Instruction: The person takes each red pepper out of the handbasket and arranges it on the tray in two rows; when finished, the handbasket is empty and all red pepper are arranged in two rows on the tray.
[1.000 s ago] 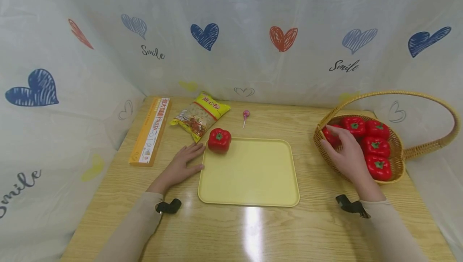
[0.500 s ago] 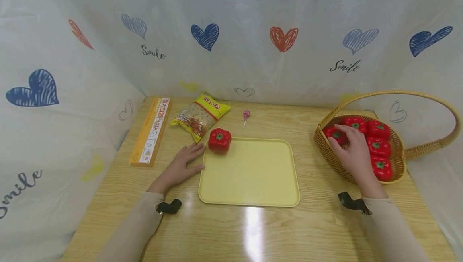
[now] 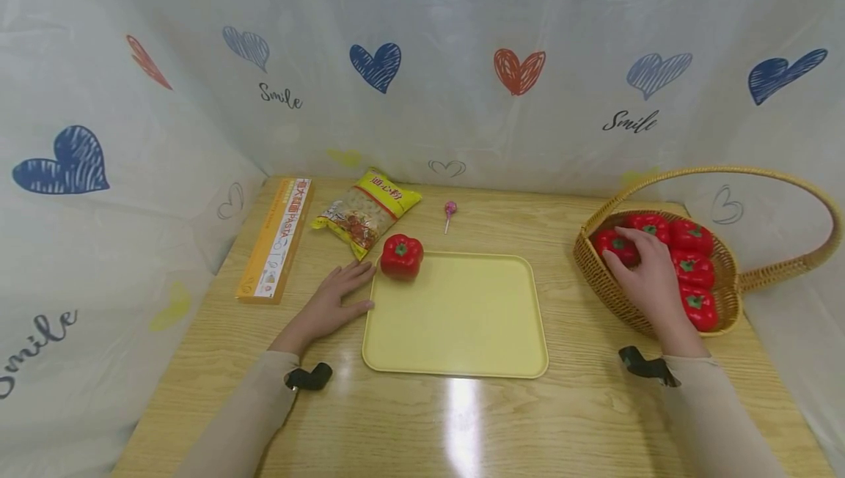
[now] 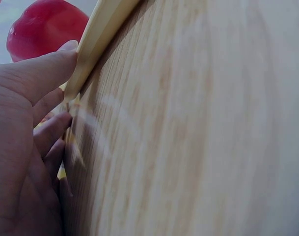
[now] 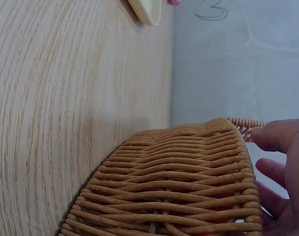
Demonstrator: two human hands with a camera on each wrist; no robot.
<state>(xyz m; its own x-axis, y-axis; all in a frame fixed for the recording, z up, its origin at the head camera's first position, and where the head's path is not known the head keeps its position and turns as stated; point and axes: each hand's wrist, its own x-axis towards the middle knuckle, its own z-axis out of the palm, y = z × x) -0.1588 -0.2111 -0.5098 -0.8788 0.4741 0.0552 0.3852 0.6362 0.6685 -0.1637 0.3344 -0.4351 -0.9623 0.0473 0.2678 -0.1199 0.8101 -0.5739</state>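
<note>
In the head view, my left hand (image 3: pixel 337 298) rests on the table, its fingertips at the left edge of the yellow tray (image 3: pixel 455 317). Extended, apart fingers and the thumb beside the tray rim show in the left wrist view. One red bell pepper (image 3: pixel 401 256) stands on the tray's upper-left corner. My right hand (image 3: pixel 650 273) hovers over the wicker basket (image 3: pixel 597 284), thumb and fingers spread above a pepper (image 3: pixel 617 245) at its left end. In the right wrist view the fingertips are near the rim; the basket wall hides most of that pepper, so contact is unclear.
Several more red peppers (image 3: pixel 689 270) fill the basket, under its tall handle (image 3: pixel 726 170). Behind the tray lie a lollipop (image 3: pixel 450 210) and a yellow pasta bag (image 3: pixel 370 210). An orange pasta box (image 3: pixel 273 240) is at the left. A printed curtain (image 3: pixel 436 119) encloses the table.
My right hand has shifted slightly right over the basket, and the left-end pepper has moved a little right, showing more of itself. My left hand has stayed put.
</note>
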